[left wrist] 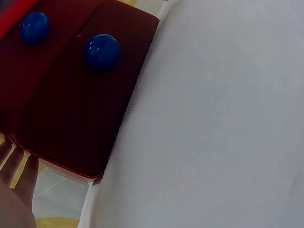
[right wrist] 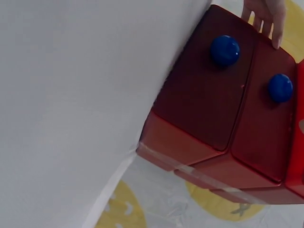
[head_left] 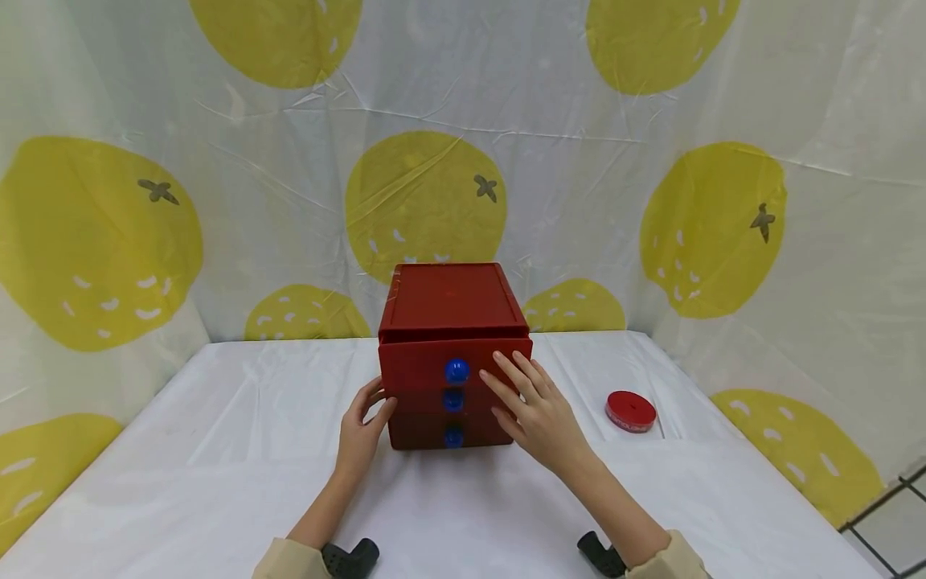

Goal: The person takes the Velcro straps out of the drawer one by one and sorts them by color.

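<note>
A red drawer box (head_left: 456,299) with three stacked drawers and round blue knobs stands on the white table. The top drawer (head_left: 415,366) juts out a little beyond the ones below. My left hand (head_left: 362,422) rests against the box's left side, thumb near the front edge; the right wrist view shows that hand (right wrist: 268,14) with its fingers reaching down onto the side. With spread, nearly straight fingers, my right hand (head_left: 538,414) lies at the right part of the top drawer's front, beside the knob (head_left: 456,371). The left wrist view shows the lowest drawer (left wrist: 71,109) flush.
To the right of the box lies a red roll of tape or ribbon (head_left: 631,412). A white cloth (head_left: 239,474) covers the table. Behind hangs a pale curtain (head_left: 564,201) with yellow fruit prints. Black wrist devices (head_left: 353,558) sit at both cuffs.
</note>
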### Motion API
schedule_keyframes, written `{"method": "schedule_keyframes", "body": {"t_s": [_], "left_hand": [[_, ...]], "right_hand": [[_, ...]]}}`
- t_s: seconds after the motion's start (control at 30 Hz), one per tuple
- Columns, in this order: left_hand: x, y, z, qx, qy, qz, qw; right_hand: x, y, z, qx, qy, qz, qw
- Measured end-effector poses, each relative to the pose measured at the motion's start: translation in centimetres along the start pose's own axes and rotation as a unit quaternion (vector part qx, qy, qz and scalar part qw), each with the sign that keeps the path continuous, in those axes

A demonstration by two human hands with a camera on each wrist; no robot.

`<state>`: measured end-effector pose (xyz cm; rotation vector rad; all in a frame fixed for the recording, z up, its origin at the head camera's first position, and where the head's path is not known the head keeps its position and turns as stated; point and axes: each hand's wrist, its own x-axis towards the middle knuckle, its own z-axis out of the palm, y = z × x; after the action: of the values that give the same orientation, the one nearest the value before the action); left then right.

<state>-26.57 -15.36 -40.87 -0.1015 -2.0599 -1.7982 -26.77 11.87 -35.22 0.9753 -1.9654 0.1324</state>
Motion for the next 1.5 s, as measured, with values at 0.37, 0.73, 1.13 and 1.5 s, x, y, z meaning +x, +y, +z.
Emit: {"method": "schedule_keyframes", "body": {"t_s": [0.37, 0.73, 1.13, 1.5], "left_hand": [[-0.1, 0.0, 0.0, -0.01, -0.003, 0.012, 0.9999], [0.0, -0.1, 0.0, -0.011, 0.004, 0.016, 0.9998], [0.0, 0.0, 0.1, -0.015, 0.002, 0.013, 0.9998], [-0.1, 0.1, 0.0, -0.015, 0.001, 0.015, 0.9998]], "right_hand": [[-0.2, 0.1, 0.7, -0.015, -0.033, 0.046, 0.998], [0.0, 0.0, 0.9, -0.026, -0.068, 0.068, 0.995], [-0.1, -0.1, 0.9, -0.025, -0.052, 0.062, 0.996], [-0.1, -0.3, 1.3, 0.007, 0.003, 0.004, 1.0]]}}
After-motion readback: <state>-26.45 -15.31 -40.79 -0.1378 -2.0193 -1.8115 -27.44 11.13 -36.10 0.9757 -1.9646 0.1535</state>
